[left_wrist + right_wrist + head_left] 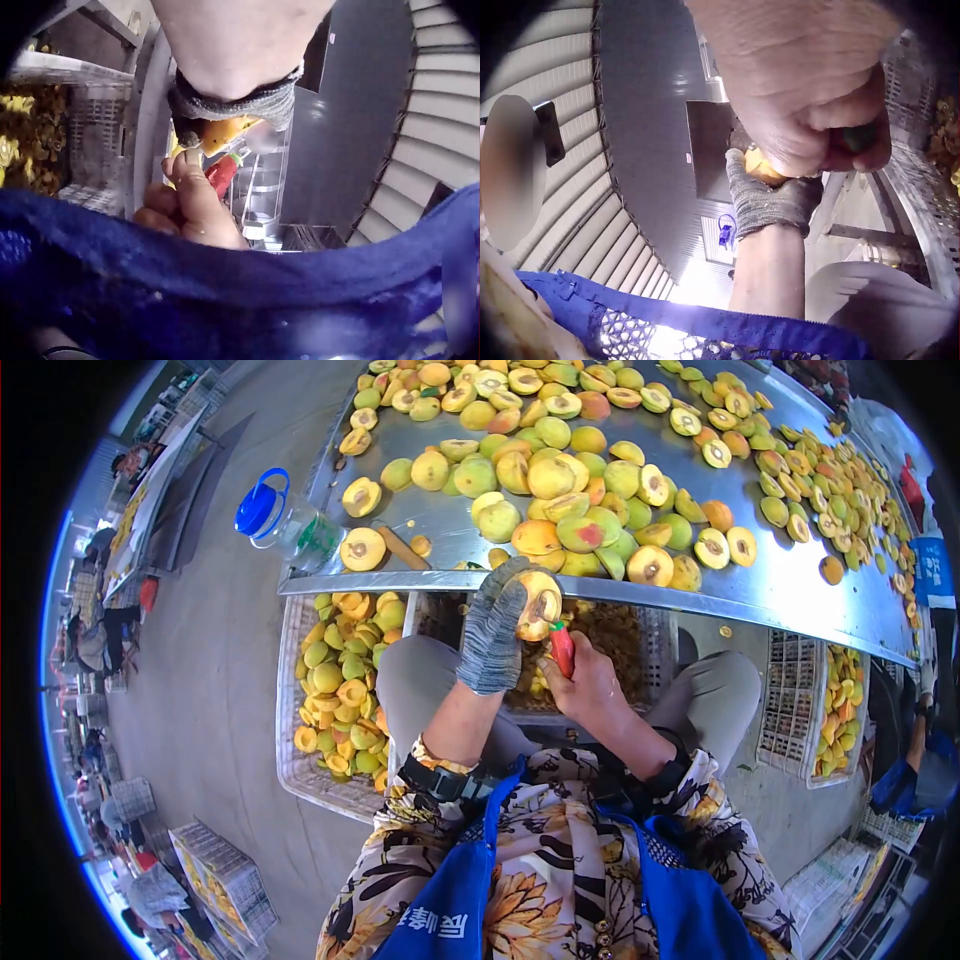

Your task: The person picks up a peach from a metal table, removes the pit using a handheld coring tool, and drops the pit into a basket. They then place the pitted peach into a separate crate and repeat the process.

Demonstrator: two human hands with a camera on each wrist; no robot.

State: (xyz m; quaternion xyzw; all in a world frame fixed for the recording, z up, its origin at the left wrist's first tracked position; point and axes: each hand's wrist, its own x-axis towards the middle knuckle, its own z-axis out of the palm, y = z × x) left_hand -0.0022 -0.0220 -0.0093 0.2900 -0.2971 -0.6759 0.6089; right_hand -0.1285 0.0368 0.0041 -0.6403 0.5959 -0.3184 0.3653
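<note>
The left hand [494,628], in a grey knitted glove, holds a halved yellow fruit [539,606] with its cut face toward the head camera, just off the table's front edge. Curled round a red handle [563,650] with a green end, the bare right hand [592,685] keeps that end against the fruit. In the left wrist view the red handle [222,174] shows beside the bare fingers. The right wrist view has the gloved hand [771,196] round the orange fruit [761,166], partly covered by the right hand [810,112]. Any blade is hidden.
Halved fruits [580,530] lie across the metal table [400,435]. A wooden-looking handle [403,548] and a blue-lidded bottle [312,540] are at its left corner. Fruit-filled crates [290,745] stand left and right below, with another crate [655,650] of brown pieces between the knees.
</note>
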